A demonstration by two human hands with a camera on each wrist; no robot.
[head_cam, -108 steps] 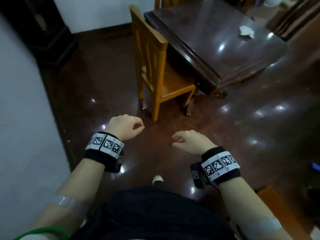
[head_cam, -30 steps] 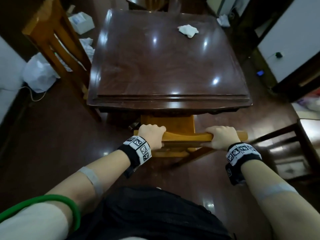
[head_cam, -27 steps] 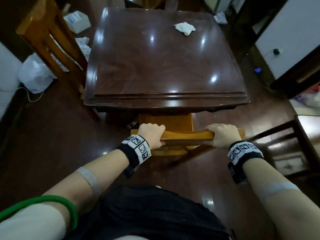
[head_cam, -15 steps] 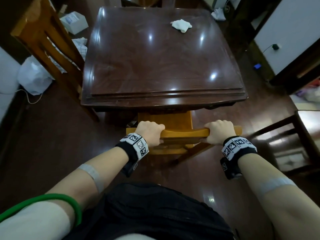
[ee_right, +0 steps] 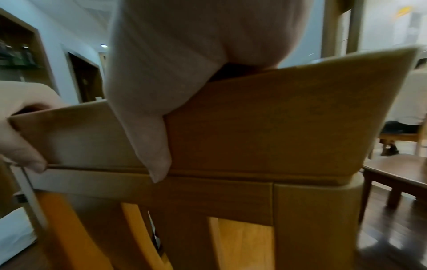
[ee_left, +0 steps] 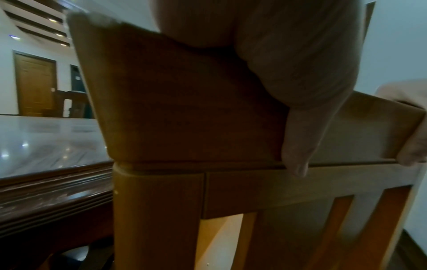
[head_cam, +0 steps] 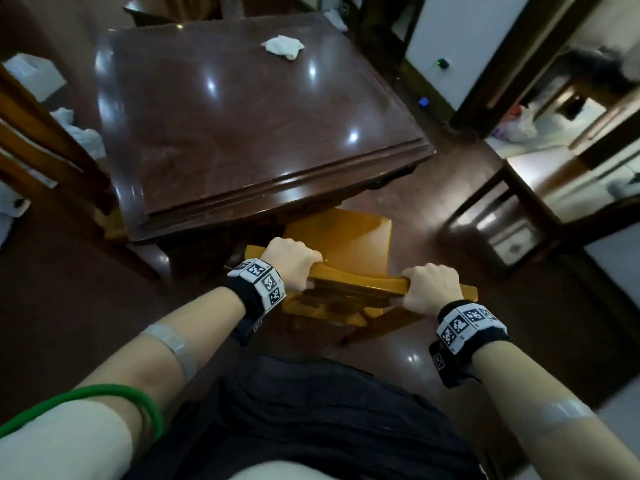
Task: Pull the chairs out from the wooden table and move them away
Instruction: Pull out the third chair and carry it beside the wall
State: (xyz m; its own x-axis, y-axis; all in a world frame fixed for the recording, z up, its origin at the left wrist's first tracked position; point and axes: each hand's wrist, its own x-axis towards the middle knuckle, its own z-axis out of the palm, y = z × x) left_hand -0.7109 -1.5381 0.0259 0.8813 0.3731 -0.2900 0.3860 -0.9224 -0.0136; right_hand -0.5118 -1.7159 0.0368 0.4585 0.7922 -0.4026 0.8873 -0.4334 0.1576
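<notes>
A light wooden chair (head_cam: 346, 244) stands at the near right corner of the dark wooden table (head_cam: 242, 116), its seat largely out from under the tabletop. My left hand (head_cam: 294, 261) grips the left end of the chair's top rail (head_cam: 360, 282) and my right hand (head_cam: 429, 285) grips the right end. In the left wrist view my thumb (ee_left: 300, 146) lies down the back of the chair's top rail (ee_left: 184, 109). The right wrist view shows the same hold on the chair's top rail (ee_right: 289, 118). A second light chair (head_cam: 41, 140) stands at the table's left side.
A crumpled white cloth (head_cam: 282, 46) lies on the far part of the tabletop. A low dark side table (head_cam: 540, 199) stands on the floor to the right, close to the chair. White bags and a box (head_cam: 31, 77) sit on the floor at the left.
With both hands holding the top rail, the chair has slid out from under the table toward me and to the right, showing more of its seat. The view has swung left.
</notes>
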